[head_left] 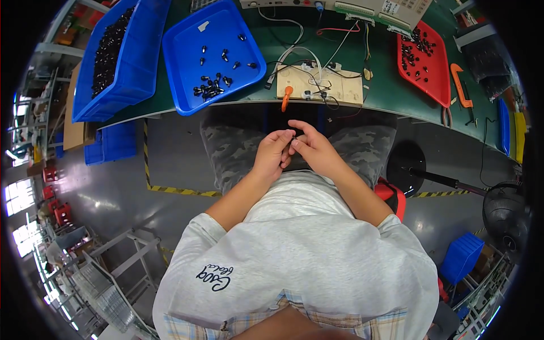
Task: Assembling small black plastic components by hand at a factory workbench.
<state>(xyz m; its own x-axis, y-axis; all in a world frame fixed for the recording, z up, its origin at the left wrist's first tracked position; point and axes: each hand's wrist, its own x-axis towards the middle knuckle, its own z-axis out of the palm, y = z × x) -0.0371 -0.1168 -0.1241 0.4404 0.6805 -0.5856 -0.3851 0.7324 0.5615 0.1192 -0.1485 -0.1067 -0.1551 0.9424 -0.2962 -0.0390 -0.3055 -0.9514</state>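
Observation:
My left hand (273, 152) and my right hand (313, 148) meet over my lap, below the table's front edge. Between their fingertips is a tiny dark part (294, 137), too small to name and mostly covered by the fingers. Both hands are closed in a pinch around it. Ahead of them on the table lies a wooden board (348, 89) with thin cables, small dark connectors and an orange clamp handle (287, 97) at its front edge. To the left, a blue tray (184, 56) bears several small black cylindrical parts (209, 88).
A deep blue bin (133, 68) full of black parts stands far left. A red tray (436, 73) with small black pieces lies right, beside orange-handled tool (460, 85). A beige instrument (340, 7) sits at the back. A black fan (504, 218) stands at the right.

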